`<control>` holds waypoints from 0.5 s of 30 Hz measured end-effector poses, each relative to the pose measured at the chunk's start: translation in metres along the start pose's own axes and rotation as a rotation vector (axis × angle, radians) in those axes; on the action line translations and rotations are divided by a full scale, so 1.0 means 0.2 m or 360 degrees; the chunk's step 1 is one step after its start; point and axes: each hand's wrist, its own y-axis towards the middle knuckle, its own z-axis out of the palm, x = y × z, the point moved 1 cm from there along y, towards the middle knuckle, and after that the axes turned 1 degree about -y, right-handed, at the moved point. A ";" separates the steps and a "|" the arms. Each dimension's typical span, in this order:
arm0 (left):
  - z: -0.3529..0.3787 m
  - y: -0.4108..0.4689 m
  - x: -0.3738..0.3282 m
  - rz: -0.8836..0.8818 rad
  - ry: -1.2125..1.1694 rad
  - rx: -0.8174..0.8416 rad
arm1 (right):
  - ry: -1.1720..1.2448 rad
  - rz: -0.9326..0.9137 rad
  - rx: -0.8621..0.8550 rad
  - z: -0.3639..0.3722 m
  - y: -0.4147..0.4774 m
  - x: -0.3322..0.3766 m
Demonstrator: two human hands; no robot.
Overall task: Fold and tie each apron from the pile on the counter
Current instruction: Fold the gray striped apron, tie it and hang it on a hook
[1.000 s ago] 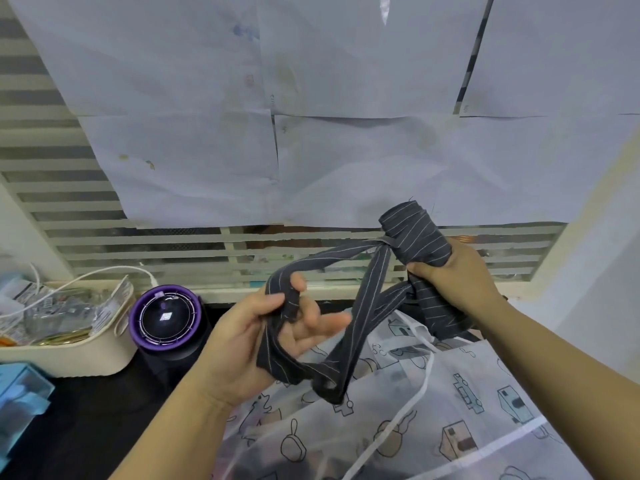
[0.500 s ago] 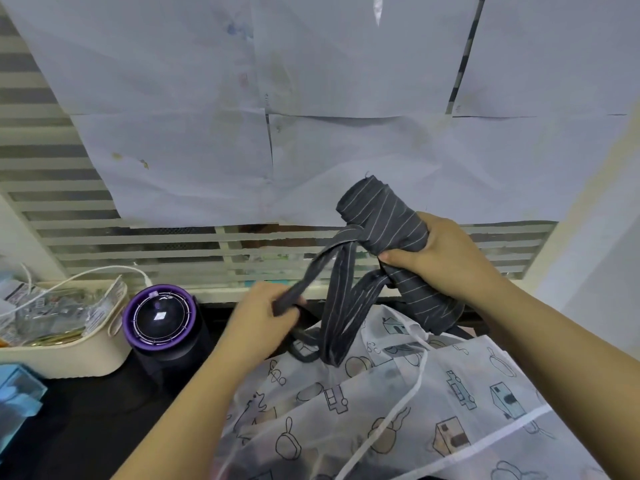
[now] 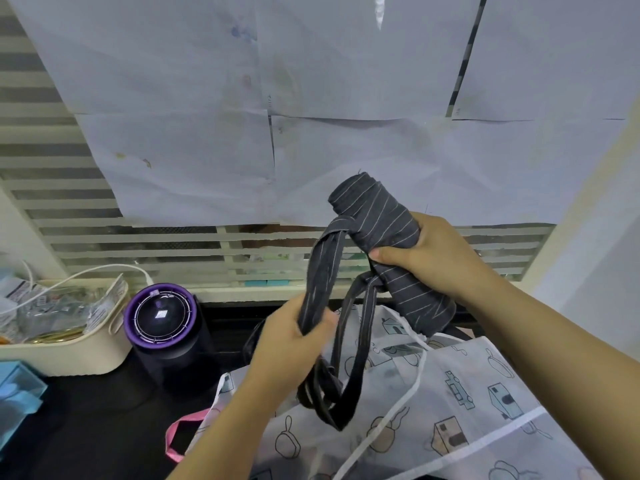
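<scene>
Striped apron (image 3: 377, 216) rolled, right hand (image 3: 440, 261) grips | left hand (image 3: 287, 344) grips straps (image 3: 320, 271) | black counter (image 3: 86, 427), papered window (image 3: 207, 150)

No writing can be read: the white sticker (image 3: 160, 313) on the purple-rimmed canister (image 3: 173, 358) and the print on the packets (image 3: 52, 306) in the cream basket (image 3: 69, 355) are too blurred.

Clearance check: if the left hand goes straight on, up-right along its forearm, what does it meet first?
Probably the hanging strap loops just past the left hand, which grips the wide strap; beyond them, the rolled striped apron in the right hand. Depth is uncertain.
</scene>
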 end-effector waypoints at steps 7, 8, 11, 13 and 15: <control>-0.17 -0.08 0.07 -0.0191 -0.0906 0.0253 | -0.0121 0.0391 -0.0294 -0.10 0.06 -0.31; -0.17 -0.10 0.04 -0.0131 -0.0935 0.0314 | -0.0170 0.0431 -0.0269 -0.09 0.06 -0.35; -0.14 -0.11 -0.09 0.0153 -0.1098 0.0466 | -0.0486 0.0366 -0.0145 0.02 0.04 -0.40; -0.13 -0.09 -0.18 0.0236 -0.1277 0.0741 | -0.0726 0.0252 -0.0077 0.10 0.02 -0.39; -0.13 -0.04 -0.26 0.0208 -0.1385 0.1016 | -0.0935 0.0105 -0.0080 0.16 0.00 -0.36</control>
